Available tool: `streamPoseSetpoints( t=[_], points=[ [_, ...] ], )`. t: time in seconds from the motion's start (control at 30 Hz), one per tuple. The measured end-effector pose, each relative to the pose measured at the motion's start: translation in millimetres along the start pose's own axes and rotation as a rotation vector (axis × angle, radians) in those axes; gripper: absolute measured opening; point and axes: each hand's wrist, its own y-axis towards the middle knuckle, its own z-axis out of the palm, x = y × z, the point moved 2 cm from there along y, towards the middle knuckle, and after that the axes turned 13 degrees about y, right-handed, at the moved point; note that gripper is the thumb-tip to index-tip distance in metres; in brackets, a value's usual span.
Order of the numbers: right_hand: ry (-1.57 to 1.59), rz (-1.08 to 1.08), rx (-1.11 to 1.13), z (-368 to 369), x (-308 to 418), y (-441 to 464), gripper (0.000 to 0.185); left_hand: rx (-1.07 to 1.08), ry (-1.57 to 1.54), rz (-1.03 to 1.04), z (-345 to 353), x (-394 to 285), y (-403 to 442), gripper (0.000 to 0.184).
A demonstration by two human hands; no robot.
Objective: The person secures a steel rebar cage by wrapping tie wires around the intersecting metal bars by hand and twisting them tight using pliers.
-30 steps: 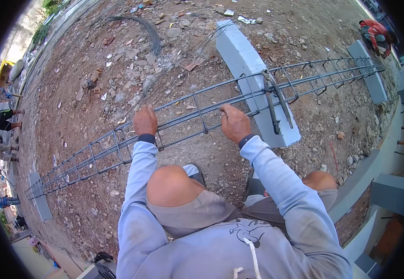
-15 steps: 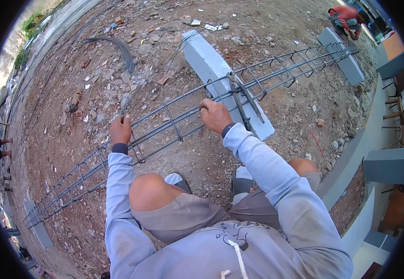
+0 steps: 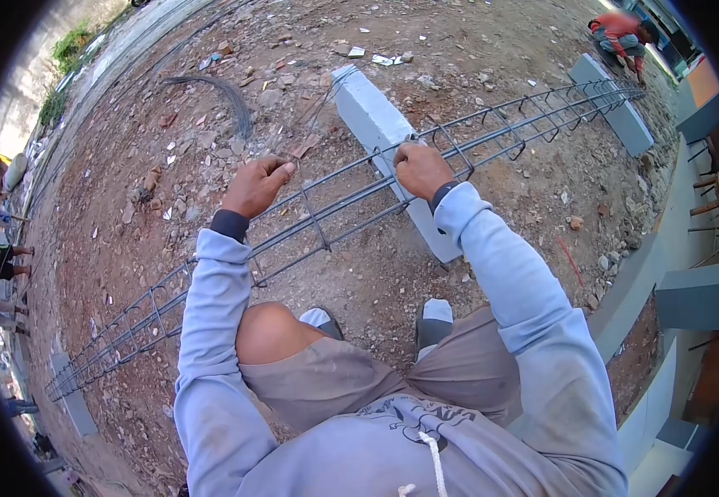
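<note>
A long rebar cage (image 3: pixel 319 217) of dark bars and square stirrups runs diagonally across pale blocks. My left hand (image 3: pixel 258 185) is closed, thumb against fingers, just above the cage's upper bar; what it may hold is too small to tell. Over the middle block (image 3: pixel 372 108), my right hand (image 3: pixel 422 172) is closed at the cage, its knuckles up. The dark tip of a tool (image 3: pixel 413 137) shows beside its fingers; the rest of the tool and the right hand's grip are hidden by the hand and sleeve.
A bundle of thin wires (image 3: pixel 231 103) lies on the rubble ground. Another person (image 3: pixel 620 37) crouches by the far right block (image 3: pixel 624 116). More people stand at the left edge. A low wall (image 3: pixel 624 286) and chairs (image 3: pixel 711 203) are at right.
My left hand has risen and shifted right, away from the lower cage section. My right hand has moved right onto the place where two long-handled tools lay in view; they are now mostly covered.
</note>
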Motion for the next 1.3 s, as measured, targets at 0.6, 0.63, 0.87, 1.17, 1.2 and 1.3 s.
streamPoseSetpoints(
  t=[0.6,0.63,0.87,1.17,1.2,1.3],
  points=[
    [-0.124,-0.287,-0.155,-97.1,-1.8,-14.3,0.02,0.027,-0.436,0.045,5.2,-14.2,11.1,0.033],
    [-0.018,-0.123,-0.177,-104.4,-25.6,-26.4,0.02,0.056,-0.382,0.086,8.1,-26.0,17.8,0.034],
    [0.531,0.606,-0.398,-101.4,-157.1,-139.5,0.018,0.093,-0.121,0.23,36.3,-131.3,57.7,0.037],
    [0.316,0.579,-0.399,-47.2,-247.1,-96.0,0.022,0.053,0.209,0.281,132.7,-217.4,79.7,0.033],
    [0.374,0.585,-0.404,-40.0,-256.9,-89.5,0.022,0.024,0.275,0.299,146.3,-221.6,84.2,0.032],
    [0.666,0.583,-0.421,-17.1,-274.5,-71.2,0.024,-0.026,0.384,0.299,167.5,-243.3,92.0,0.029]
  ],
)
